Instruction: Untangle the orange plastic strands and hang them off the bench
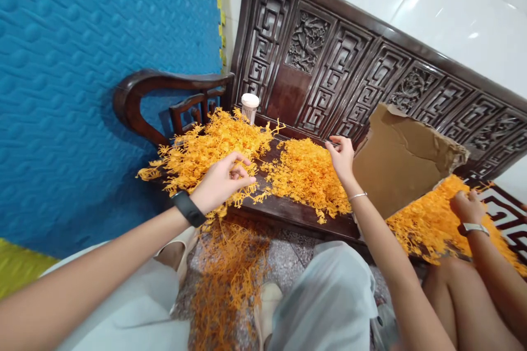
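Observation:
My left hand [222, 180], with a black band at the wrist, rests on the left heap of orange branching plastic sprigs [206, 148] and pinches strands of it. My right hand [341, 156], a thin bracelet on its wrist, reaches over the middle orange heap [307, 175] with its fingers curled around a small piece at the heap's far edge. Both heaps lie on the seat of a dark carved wooden bench [288, 211]. More orange sprigs [230, 279] lie on the floor between my knees.
A white lidded cup [250, 106] stands at the bench's back corner. A torn cardboard sheet [399, 156] leans against the backrest. Another person's hand [467, 205], wearing a watch, works a third orange pile [432, 225] at the right. A blue padded wall is on the left.

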The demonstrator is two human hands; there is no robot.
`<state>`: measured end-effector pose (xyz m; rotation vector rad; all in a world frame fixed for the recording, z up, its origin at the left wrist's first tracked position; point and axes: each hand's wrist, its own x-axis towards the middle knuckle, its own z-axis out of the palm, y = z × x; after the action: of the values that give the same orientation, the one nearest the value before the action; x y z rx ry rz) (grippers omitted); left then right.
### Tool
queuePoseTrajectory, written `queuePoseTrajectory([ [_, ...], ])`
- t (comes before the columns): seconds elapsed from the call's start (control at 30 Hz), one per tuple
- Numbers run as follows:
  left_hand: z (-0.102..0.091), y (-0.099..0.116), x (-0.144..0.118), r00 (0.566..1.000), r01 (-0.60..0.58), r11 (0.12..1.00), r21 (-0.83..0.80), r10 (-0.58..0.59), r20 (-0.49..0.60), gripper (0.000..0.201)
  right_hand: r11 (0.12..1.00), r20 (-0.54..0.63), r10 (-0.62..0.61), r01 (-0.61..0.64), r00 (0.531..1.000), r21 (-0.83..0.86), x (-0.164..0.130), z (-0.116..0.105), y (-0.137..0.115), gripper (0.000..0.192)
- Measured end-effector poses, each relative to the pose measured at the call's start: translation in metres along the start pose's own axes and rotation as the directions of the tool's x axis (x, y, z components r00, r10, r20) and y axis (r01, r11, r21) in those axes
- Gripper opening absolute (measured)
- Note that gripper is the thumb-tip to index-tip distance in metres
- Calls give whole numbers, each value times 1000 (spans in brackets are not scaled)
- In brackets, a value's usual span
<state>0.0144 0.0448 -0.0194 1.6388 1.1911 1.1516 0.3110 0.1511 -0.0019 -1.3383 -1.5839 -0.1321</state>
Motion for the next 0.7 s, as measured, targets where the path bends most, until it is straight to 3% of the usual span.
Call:
queuePoseTrajectory([
  [0.1, 7, 5, 4, 1000, -14, 1000, -9, 14, 4, 26, 984, 136, -174, 169, 975, 48, -23, -8, -41, 18],
  [0.2, 17, 10, 7, 999, -37, 999, -40, 38, 24, 26, 967, 220, -253, 252, 942, 32, -36, -14, -57, 15],
  [0.3, 28, 14, 10, 998, -54, 996, -75, 58, 40, 25, 967, 204, -243, 252, 948, -22, -33, -15, -39, 14],
  [0.4, 39, 17, 14, 997, -62, 992, -109, 66, 38, 25, 962, 140, -232, 248, 962, -112, -22, -10, -2, 16],
  [0.53, 54, 17, 23, 995, -91, 987, -130, 94, 16, 26, 966, 159, -181, 206, 971, -157, -9, -3, 42, 27],
  [0.63, 64, 14, 31, 995, -100, 986, -137, 99, -15, 26, 984, 86, -114, 124, 990, -124, -7, -1, 53, 29],
  [0.7, 70, 12, 36, 994, -110, 985, -136, 106, -37, 25, 994, -15, -74, 72, 997, -80, -11, -3, 47, 30],
])
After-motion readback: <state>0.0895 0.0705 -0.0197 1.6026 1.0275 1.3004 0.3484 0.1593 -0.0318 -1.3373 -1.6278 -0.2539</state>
